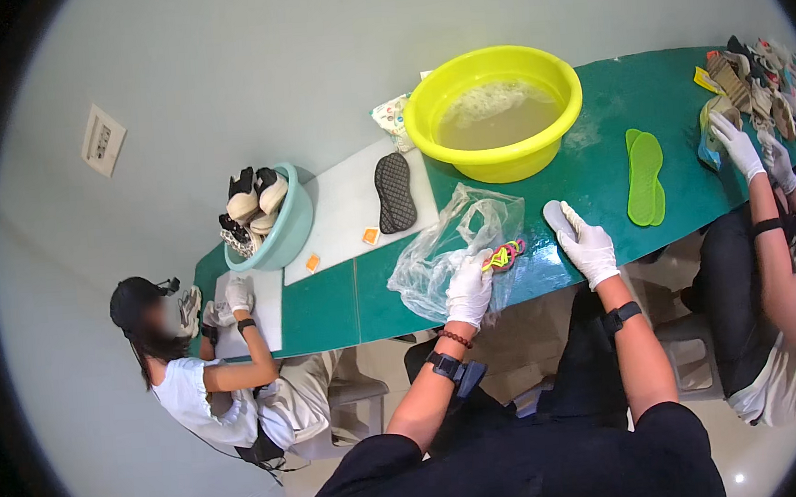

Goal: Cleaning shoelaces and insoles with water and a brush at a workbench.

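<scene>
White gloves cover both of my hands. My left hand (470,288) grips a bundle of pink and yellow-green laces (504,256) over a crumpled clear plastic bag (434,267) near the table's front edge. In my right hand (588,249) is a small grey oval object (559,219), held just above the green table top; its kind is unclear. Beyond my hands stands a yellow plastic basin (496,165) of cloudy, foamy water. A pair of green insoles (644,177) lies to the right, and a pair of black quilted insoles (395,193) rests on a white board to the left.
A light-blue basin (299,217) of shoes stands left, near a co-worker (214,393) handling a shoe. Two small orange-and-white packets (371,236) lie on the white board (340,218). Behind is a printed soft pack (392,119). At right, another person's gloved hands (740,148) are beside piled shoes (761,91).
</scene>
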A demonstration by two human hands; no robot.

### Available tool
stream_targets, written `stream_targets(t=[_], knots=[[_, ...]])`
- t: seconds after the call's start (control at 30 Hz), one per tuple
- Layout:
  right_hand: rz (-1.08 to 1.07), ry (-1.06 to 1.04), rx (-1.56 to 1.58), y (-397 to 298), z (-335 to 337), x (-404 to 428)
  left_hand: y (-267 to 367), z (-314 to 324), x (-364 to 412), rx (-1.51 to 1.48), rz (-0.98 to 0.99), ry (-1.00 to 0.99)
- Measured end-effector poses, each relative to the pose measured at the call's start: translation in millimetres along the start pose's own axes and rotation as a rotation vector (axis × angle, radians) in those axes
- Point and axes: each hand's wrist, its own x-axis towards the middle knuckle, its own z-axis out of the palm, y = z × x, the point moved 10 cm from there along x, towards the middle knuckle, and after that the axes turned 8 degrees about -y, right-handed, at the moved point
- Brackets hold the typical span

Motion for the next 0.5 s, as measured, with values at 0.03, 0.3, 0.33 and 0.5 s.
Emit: stream_targets(t=[0.03, 0.3, 0.33, 0.5], knots=[[0.001, -0.009, -0.006, -0.1, 0.8, -0.6, -3.8, -5.8, -1.0, -0.043, 0.020, 0.060], [-0.030, 0.002, -0.027, -2.5, -1.3, -2.7, -37.1, -64.7, 5.7, -0.714, -0.149, 0.140], [-0.036, 0.011, -0.037, -3.3, -1.7, -2.4, -38.9, -68.5, 7.9, -0.709, -0.151, 0.140], [-0.034, 0.020, -0.044, -1.8, -0.7, -3.5, 14.2, -28.0, 15.1, -0.134, 0.001, -0.364]])
